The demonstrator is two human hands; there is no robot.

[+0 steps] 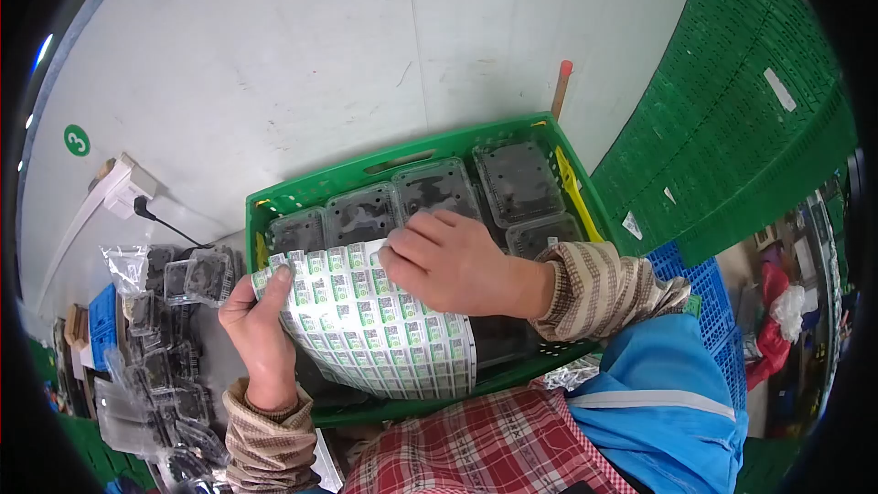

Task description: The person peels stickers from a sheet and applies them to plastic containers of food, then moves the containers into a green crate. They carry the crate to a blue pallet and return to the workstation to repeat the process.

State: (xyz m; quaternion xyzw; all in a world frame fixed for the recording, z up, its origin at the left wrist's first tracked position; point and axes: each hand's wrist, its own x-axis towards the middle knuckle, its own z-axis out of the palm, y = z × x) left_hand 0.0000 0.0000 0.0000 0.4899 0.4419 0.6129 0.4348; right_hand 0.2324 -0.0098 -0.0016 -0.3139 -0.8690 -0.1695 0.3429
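A grey work surface carries everything here. On it stands a green crate, close to the white wall. Just left of the crate, stacks of clear plastic boxes lie on the same surface, some of them tilted, with loose plastic bags among them.

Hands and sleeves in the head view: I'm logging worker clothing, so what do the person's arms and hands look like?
The left hand and right hand are bare: no gloves, ring or watch visible. The left sleeve and right sleeve are tan with thin brown stripes, gathered at the wrists. A blue garment covers the right upper arm.
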